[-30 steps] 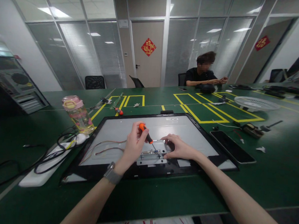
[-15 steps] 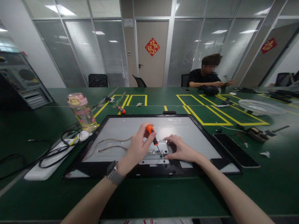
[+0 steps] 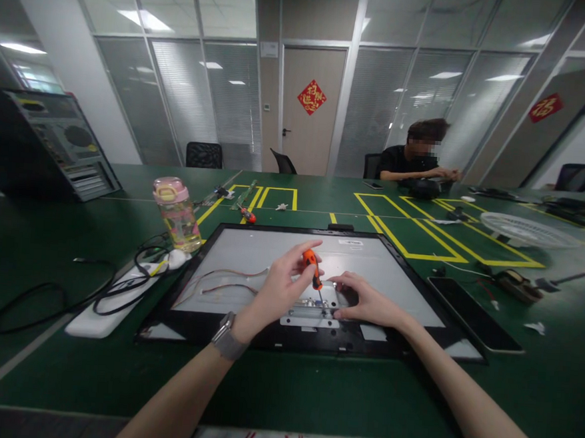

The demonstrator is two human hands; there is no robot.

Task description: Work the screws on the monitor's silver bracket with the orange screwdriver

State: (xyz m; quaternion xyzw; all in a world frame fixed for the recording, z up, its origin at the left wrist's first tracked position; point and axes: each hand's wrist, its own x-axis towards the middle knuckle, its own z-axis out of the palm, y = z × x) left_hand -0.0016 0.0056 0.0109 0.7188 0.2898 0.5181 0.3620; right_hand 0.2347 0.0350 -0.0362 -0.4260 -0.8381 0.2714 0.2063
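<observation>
My left hand (image 3: 288, 279) is closed around an orange-and-black screwdriver (image 3: 313, 268), its forefinger stretched out past the handle. The shaft slants down to the right, and its tip meets a silver metal bracket (image 3: 310, 322) with small parts on it. Whether the tip sits in a screw is too small to tell. Curved over the bracket's right end, my right hand (image 3: 364, 299) grips it between thumb and fingers. Beneath both lies a flat display panel (image 3: 250, 249) with a grey back and black frame. Thin cables (image 3: 227, 286) run across its left side.
Left of the panel stand a pink-lidded bottle (image 3: 177, 214) and a white power strip (image 3: 100, 316) with black cord. To the right lies a black phone (image 3: 476, 315). Another screwdriver (image 3: 247, 216) is behind the panel. A person (image 3: 417, 157) sits across the green table.
The view has swung slightly left, so things appear farther right. My left fingers have spread somewhat on the screwdriver handle. My right hand keeps its place on the bracket.
</observation>
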